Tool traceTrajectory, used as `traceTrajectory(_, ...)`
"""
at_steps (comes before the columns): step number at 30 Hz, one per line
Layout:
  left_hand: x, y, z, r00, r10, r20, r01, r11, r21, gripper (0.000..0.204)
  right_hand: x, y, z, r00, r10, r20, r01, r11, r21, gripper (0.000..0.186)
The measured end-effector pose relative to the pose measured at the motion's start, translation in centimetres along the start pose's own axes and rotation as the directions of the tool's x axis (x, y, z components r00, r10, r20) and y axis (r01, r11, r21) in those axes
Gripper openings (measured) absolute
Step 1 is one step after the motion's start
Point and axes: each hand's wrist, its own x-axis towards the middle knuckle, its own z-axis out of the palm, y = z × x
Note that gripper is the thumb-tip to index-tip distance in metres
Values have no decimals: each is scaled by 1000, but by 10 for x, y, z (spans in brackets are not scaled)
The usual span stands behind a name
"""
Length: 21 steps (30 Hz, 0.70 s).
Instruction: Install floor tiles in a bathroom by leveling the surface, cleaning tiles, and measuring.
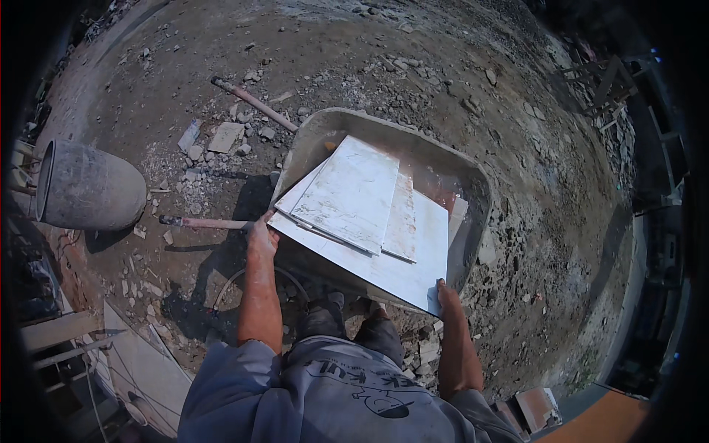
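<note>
A stack of white, dust-stained boards (pixel 343 184) rests tilted over a grey, mud-coated wheelbarrow (pixel 475 184). The bottom board (pixel 421 236) is the largest, with smaller pieces on top, one narrow and streaked reddish-brown (pixel 400 221). My left hand (pixel 263 236) grips the large board at its left corner, fingers wrapped on the edge. At its near right corner, my right hand (pixel 446 295) holds the same board. What lies beneath the boards in the barrow is mostly hidden.
The barrow's worn pinkish handles (pixel 258 104) point left. A grey drum (pixel 92 184) stands at left. Rubble (pixel 225 138) litters the dirt (pixel 539 236). Planks (pixel 59 328) and boards lie at lower left; timber debris (pixel 613 81) lines the right; an orange surface (pixel 594 417) is at lower right.
</note>
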Motion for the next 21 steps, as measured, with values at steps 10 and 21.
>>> traceTrajectory(10, -48, -32, -75, 999, 11, 31, -13, 998, 64, 28, -51, 41, -11, 996, 79, -42, -82, 993, -90, 57)
traceTrajectory(21, -1, -27, -108, 975, -197, 105, 56, 671, 739, 28, -16, 123, -3, 985, -56, -165, 8, 961, -276, 65)
